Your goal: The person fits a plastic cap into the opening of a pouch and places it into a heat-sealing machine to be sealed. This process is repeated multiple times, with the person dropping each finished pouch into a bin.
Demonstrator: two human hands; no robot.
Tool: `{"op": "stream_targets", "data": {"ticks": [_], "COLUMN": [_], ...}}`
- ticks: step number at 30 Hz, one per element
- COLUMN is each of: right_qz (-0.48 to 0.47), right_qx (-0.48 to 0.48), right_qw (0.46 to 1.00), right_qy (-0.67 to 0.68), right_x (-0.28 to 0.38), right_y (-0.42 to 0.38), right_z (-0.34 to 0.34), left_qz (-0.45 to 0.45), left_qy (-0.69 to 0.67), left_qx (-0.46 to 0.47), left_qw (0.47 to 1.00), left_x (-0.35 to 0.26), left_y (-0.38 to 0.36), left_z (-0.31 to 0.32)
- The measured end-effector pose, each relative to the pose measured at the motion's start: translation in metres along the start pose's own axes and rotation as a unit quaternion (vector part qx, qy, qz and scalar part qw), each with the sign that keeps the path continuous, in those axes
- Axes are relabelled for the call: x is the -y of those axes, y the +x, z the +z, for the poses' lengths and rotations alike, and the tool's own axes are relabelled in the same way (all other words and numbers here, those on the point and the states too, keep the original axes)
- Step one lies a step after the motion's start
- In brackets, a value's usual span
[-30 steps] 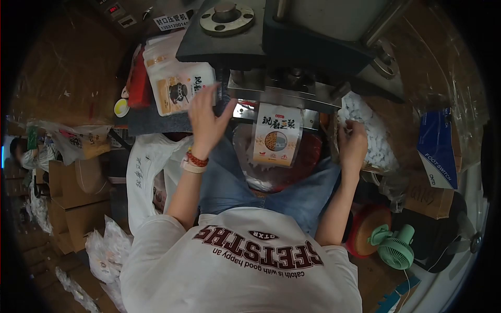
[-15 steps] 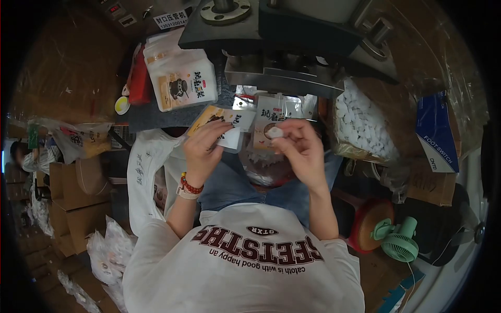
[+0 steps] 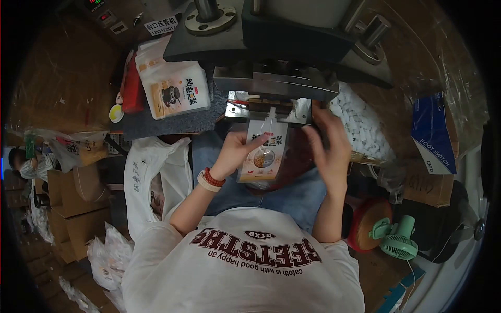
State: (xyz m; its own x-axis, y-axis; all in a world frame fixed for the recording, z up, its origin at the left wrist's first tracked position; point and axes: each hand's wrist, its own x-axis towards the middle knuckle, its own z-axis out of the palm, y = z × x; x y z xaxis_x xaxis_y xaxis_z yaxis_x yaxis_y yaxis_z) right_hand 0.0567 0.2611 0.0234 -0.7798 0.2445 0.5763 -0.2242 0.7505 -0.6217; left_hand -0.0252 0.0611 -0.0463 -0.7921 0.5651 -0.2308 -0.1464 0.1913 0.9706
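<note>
My left hand (image 3: 236, 152) grips a printed pouch (image 3: 262, 159) by its left edge, with the thumb across the front. The pouch hangs upright below the metal jaws (image 3: 276, 83) of a machine, and a clear spout (image 3: 272, 113) sticks up from its top edge. To its right, my right hand (image 3: 332, 146) is raised beside a box of small white plastic pieces (image 3: 360, 122). Thumb and fingers stand apart there, with nothing visible between them; the fingertips are dim and slightly blurred.
A stack of printed pouches (image 3: 177, 91) lies on the dark worktop (image 3: 193, 122) at left, beside a red object (image 3: 132, 88). On the right are a blue foot-switch box (image 3: 434, 133) and a green fan (image 3: 399, 240). A white bag (image 3: 141, 177) hangs at left.
The white piece is gone from my right hand, which has moved right towards the box. My left hand has moved right; the tilted pouch it held no longer shows, and it now grips an upright pouch.
</note>
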Motion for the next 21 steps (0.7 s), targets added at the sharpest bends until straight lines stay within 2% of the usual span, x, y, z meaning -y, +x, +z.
{"op": "stream_targets", "data": {"ticks": [1,2,4,5,6,8,10,12,13,14,15,16,17,18,20,21], "right_qz": [0.078,0.079,0.141,0.09,0.091,0.175,0.171,0.163,0.168,0.176,0.178,0.175,0.17,0.168,0.162,0.163], "right_qx": [-0.014,-0.013,0.0,0.013,0.015,0.053,0.054,0.051,0.05,0.047,0.047,0.02,-0.007,-0.006,-0.103,-0.104], "right_qw": [0.997,0.997,0.975,0.962,0.962,0.955,0.957,0.959,0.954,0.948,0.948,0.949,0.95,0.95,0.973,0.972], "right_qy": [-0.012,-0.013,-0.174,-0.258,-0.257,-0.233,-0.229,-0.226,-0.243,-0.261,-0.261,-0.263,-0.263,-0.262,-0.132,-0.13], "right_x": [0.0,-0.01,-0.036,-0.054,-0.065,-0.078,-0.08,-0.082,-0.086,-0.088,-0.09,-0.093,-0.094,-0.088,-0.064,-0.056], "right_y": [0.005,0.007,0.012,0.008,0.005,0.006,0.005,0.004,0.004,0.003,0.001,0.0,0.0,0.001,0.005,0.005], "right_z": [-0.012,-0.018,-0.023,-0.017,-0.011,-0.002,-0.003,-0.004,-0.004,-0.004,-0.002,0.0,0.002,0.001,-0.003,-0.004], "left_qz": [-0.014,-0.045,-0.046,-0.048,-0.065,-0.073,-0.086,-0.075,-0.073,0.066,0.196,0.197,0.168,0.132,0.184,0.215], "left_qy": [-0.156,-0.18,-0.231,-0.282,-0.295,-0.295,-0.296,-0.133,-0.134,0.113,0.348,0.349,0.513,0.659,0.624,0.568], "left_qx": [-0.018,-0.01,-0.012,-0.015,0.016,0.004,-0.014,0.014,0.011,-0.154,-0.3,-0.299,-0.3,-0.294,-0.197,-0.176], "left_qw": [0.988,0.983,0.972,0.958,0.953,0.953,0.951,0.988,0.988,0.979,0.866,0.866,0.787,0.68,0.734,0.774], "left_x": [-0.004,-0.01,-0.019,-0.021,-0.016,-0.02,-0.02,-0.021,-0.019,-0.014,-0.009,-0.005,-0.001,0.004,0.016,0.019], "left_y": [0.006,0.012,0.024,0.029,0.035,0.035,0.033,0.035,0.036,0.036,0.032,0.025,0.017,0.008,-0.012,-0.02], "left_z": [0.004,0.002,0.003,0.002,-0.003,0.0,-0.004,-0.019,-0.032,-0.05,-0.067,-0.081,-0.094,-0.104,-0.114,-0.113]}}
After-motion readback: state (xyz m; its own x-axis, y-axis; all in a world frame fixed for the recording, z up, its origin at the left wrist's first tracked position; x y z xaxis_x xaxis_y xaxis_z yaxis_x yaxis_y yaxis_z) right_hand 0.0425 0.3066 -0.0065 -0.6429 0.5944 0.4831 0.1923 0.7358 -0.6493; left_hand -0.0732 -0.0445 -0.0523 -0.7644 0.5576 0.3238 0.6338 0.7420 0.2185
